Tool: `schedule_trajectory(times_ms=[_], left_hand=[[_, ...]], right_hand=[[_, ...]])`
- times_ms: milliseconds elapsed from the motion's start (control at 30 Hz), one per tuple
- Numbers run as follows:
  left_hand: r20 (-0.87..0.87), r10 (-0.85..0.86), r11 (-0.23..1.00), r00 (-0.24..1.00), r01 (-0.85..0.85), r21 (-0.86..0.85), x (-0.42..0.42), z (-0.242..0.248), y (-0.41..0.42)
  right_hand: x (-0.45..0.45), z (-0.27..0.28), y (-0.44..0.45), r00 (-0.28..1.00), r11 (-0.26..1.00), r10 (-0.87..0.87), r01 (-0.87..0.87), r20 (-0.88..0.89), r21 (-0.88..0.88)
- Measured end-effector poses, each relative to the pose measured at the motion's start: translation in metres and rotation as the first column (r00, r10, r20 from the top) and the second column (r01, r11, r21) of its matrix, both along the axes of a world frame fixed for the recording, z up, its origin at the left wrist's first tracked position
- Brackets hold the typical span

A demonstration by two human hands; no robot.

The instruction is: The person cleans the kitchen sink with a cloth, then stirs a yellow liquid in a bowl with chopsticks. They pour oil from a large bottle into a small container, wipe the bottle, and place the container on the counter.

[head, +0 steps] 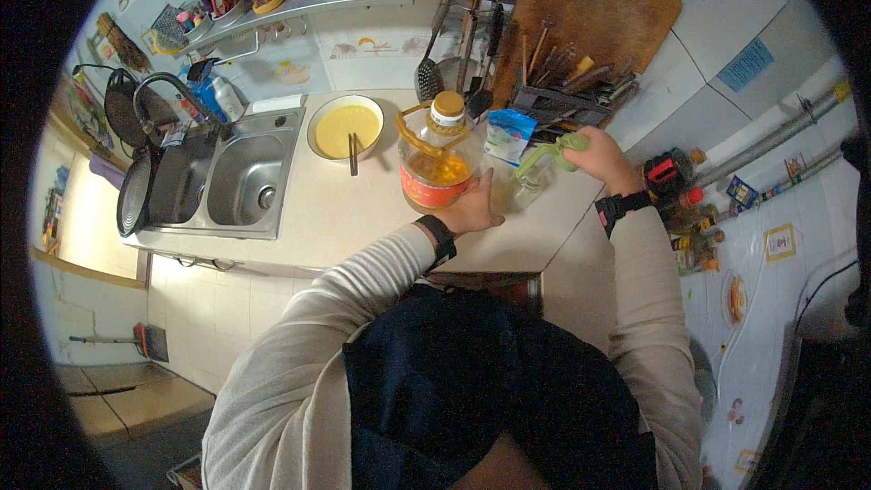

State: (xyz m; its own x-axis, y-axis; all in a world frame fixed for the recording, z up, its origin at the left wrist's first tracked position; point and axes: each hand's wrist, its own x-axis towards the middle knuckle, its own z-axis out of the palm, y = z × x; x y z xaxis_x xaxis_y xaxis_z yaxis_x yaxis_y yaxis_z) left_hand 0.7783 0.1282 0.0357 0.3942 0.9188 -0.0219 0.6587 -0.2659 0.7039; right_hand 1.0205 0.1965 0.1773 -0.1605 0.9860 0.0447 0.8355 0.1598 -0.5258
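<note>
My right hand (pixel 599 156) grips the light green handle of a clear bottle (pixel 534 184) that stands or hovers over the counter. My left hand (pixel 473 207) is at the lower right side of a large clear plastic oil jug (pixel 435 184), its fingers spread and the thumb apart. The jug has a yellow-brown cap and handle, a red label and yellow oil inside. Left of it stands a bowl (pixel 348 124) of yellow liquid, with a pair of chopsticks (pixel 353 155) resting in it. A blue and white packet (pixel 509 136) lies behind the green-handled bottle.
A double steel sink (pixel 289 184) with a faucet (pixel 163 82) is at the left. Behind the jug are hanging utensils (pixel 427 82), a dark rack (pixel 558 103) of chopsticks and tools, and a wooden cutting board (pixel 599 7). Several bottles (pixel 687 218) stand at the right.
</note>
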Motion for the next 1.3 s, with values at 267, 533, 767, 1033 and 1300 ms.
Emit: schedule_trajectory(times_ms=[267, 533, 767, 1033, 1300], left_hand=[[0.101, -0.056, 0.998, 0.993, 0.059, -0.018, -0.004, -0.008, 0.002], [0.268, -0.095, 0.977, 0.959, 0.142, -0.159, -0.008, 0.003, -0.002], [0.253, -0.114, 0.969, 0.961, 0.163, -0.184, -0.009, 0.007, -0.003], [0.391, -0.289, 0.954, 0.874, 0.298, 0.039, -0.017, 0.037, -0.012], [0.668, -0.218, 0.976, 0.712, 0.151, 0.157, -0.087, 0.128, -0.045]], right_hand=[[0.03, -0.011, -0.014, 0.926, 0.926, -0.318, 0.257, -0.205, -0.276], [0.069, -0.059, -0.036, 0.591, 0.781, -0.595, 0.265, -0.545, -0.566], [0.09, -0.111, -0.045, 0.267, 0.727, -0.656, -0.025, -0.706, -0.686], [0.055, -0.085, -0.054, -0.159, 0.848, -0.492, -0.31, -0.856, -0.43], [-0.098, 0.012, -0.083, 0.031, 0.947, 0.022, -0.322, -0.999, 0.011]])
